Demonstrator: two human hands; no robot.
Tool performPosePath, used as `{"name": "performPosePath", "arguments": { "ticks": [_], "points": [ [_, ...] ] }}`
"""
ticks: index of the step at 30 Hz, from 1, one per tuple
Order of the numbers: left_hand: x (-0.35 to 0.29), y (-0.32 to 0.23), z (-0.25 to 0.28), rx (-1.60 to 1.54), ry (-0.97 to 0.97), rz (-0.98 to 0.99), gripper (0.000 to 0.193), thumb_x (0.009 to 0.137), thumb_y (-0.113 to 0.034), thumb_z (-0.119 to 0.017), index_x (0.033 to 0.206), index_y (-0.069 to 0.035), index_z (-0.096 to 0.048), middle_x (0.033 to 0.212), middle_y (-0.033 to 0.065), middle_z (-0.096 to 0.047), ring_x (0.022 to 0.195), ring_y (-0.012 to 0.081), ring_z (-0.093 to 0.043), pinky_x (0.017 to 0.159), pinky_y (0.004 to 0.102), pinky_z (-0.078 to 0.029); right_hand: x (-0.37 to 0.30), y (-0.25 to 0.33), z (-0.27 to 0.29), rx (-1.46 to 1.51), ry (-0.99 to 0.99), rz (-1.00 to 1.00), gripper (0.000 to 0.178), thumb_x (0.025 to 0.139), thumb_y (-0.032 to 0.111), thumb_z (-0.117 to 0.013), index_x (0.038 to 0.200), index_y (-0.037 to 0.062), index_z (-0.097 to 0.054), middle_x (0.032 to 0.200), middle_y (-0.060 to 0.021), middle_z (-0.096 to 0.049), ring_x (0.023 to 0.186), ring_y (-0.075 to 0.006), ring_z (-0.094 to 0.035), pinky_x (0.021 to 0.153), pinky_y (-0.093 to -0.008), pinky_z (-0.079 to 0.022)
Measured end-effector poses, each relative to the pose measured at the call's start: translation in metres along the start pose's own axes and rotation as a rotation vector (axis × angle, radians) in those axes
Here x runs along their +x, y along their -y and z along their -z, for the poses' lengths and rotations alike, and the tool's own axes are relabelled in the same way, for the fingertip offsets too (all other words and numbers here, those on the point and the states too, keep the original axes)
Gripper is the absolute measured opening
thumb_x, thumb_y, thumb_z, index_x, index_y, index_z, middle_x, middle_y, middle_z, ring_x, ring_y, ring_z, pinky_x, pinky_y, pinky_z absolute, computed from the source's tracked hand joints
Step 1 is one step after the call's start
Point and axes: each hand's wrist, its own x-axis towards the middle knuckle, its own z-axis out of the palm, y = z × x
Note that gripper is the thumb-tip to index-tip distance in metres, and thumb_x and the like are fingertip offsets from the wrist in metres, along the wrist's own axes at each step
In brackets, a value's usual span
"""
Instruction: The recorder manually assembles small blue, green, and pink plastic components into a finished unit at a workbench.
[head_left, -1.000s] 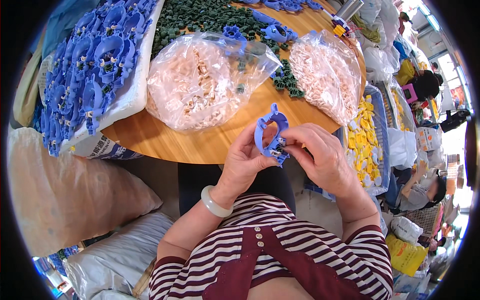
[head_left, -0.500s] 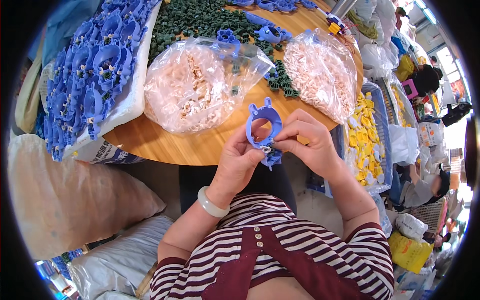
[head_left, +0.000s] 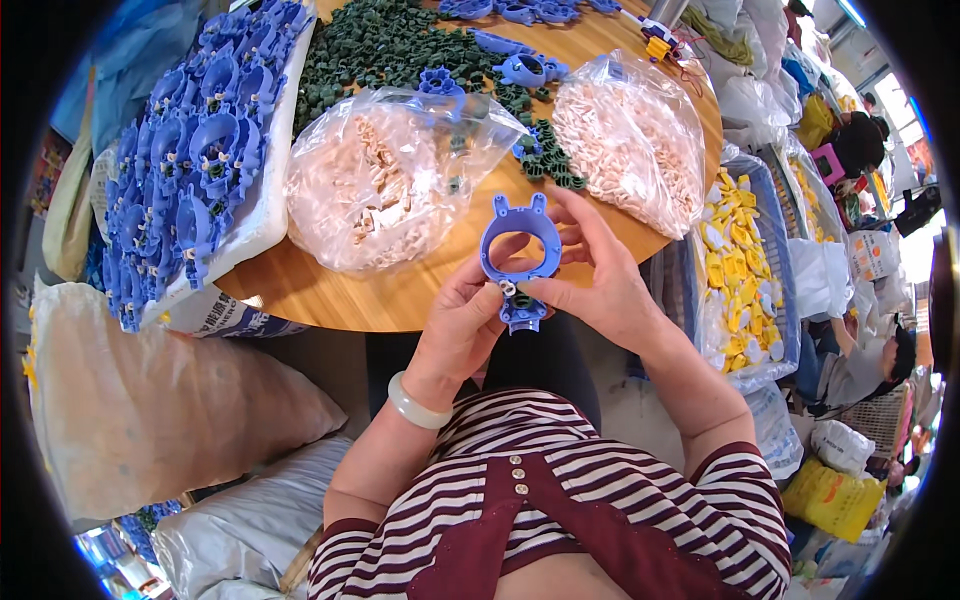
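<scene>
A blue plastic ring-shaped toy part with two small prongs on top is held up over the table's near edge. My left hand grips its lower left side between thumb and fingers. On the other side my right hand has its thumb pressed at the part's lower joint, the fingers curled behind the ring. A small dark green piece and a pale piece sit in the joint below the ring. Just beyond are a clear bag of pale pink pieces and a second such bag.
Dark green parts are heaped on the round wooden table. At the left, a white foam board carries rows of blue assemblies. A crate of yellow and white parts stands to the right. Large sacks lie at lower left.
The blue part has turned to face me more squarely and stands more upright. My right hand has gone from a pinch at the joint to thumb in front, fingers behind.
</scene>
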Motion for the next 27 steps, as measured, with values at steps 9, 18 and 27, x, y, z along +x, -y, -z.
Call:
{"name": "performPosePath", "arguments": {
  "ticks": [9, 18, 27],
  "points": [
    [-0.002, 0.001, 0.002, 0.023, 0.028, -0.023, 0.053, 0.085, -0.026, -0.062, 0.128, -0.001, -0.042, 0.114, 0.0118, -0.058, 0.099, 0.0217, -0.060, 0.085, 0.0345, -0.051, -0.002, 0.000, 0.000, 0.568, 0.215, -0.321, 0.055, 0.082, 0.019, -0.068, 0.127, -0.0005, -0.041, 0.100, -0.0066, -0.057, 0.083, -0.0104, -0.058, 0.066, -0.0237, -0.051],
    [-0.015, -0.012, -0.012, 0.196, -0.089, 0.086, 0.045, 0.091, -0.031, -0.052, 0.121, 0.001, -0.045, 0.109, 0.0172, -0.059, 0.093, 0.0276, -0.063, 0.083, 0.0378, -0.051, 0.005, 0.008, 0.003, 0.597, 0.062, -0.385, 0.031, 0.087, 0.022, -0.058, 0.109, 0.0012, -0.056, 0.090, -0.0012, -0.060, 0.071, -0.0049, -0.057, 0.054, -0.0191, -0.047],
    [-0.034, -0.024, -0.049, 1.605, 0.018, -0.823, 0.043, 0.073, -0.012, -0.070, 0.111, 0.002, -0.056, 0.115, 0.0181, -0.057, 0.111, 0.0312, -0.054, 0.098, 0.0396, -0.038, 0.002, -0.003, 0.005, 0.564, -0.027, -0.451, 0.025, 0.088, 0.026, -0.058, 0.097, 0.0029, -0.058, 0.072, 0.0042, -0.055, 0.049, 0.0002, -0.043, 0.041, -0.0155, -0.033]
  ]
}}
